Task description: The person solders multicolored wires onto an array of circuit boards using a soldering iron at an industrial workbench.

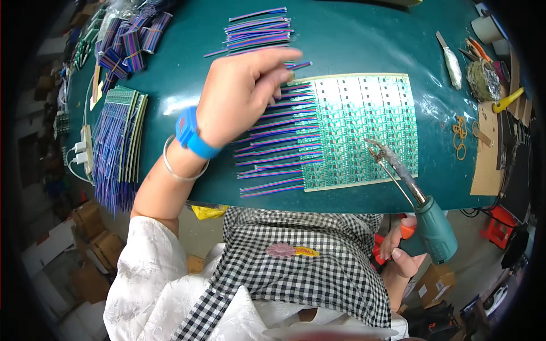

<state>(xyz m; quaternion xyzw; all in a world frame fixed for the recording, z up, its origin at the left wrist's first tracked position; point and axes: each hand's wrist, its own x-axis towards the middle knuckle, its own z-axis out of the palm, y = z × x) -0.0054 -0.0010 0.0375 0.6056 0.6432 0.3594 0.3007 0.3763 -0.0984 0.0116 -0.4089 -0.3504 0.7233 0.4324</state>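
My left hand (244, 85) reaches over the far left corner of a panel of small circuit boards (364, 131), thumb and fingers curled together. A short multicoloured wire strip (303, 65) pokes out between its thumb and index finger; the hand hides the rest. Several similar wire strips (278, 136) lie side by side, right ends on the panel's left part. Near the table's front edge, my right hand (401, 253) is closed round the handle of a green soldering gun (435, 227) with an orange trigger. Its metal tip (373, 148) hangs above the panel's right half.
Loose wire strips (259, 31) are piled beyond my left hand. Wired panels (119, 125) are stacked at left, with tied wire bundles (131, 45) behind. On the right are a wrapped blade-like tool (450, 62), rubber bands (459, 138), cardboard (485, 150) and a yellow-handled tool (508, 100).
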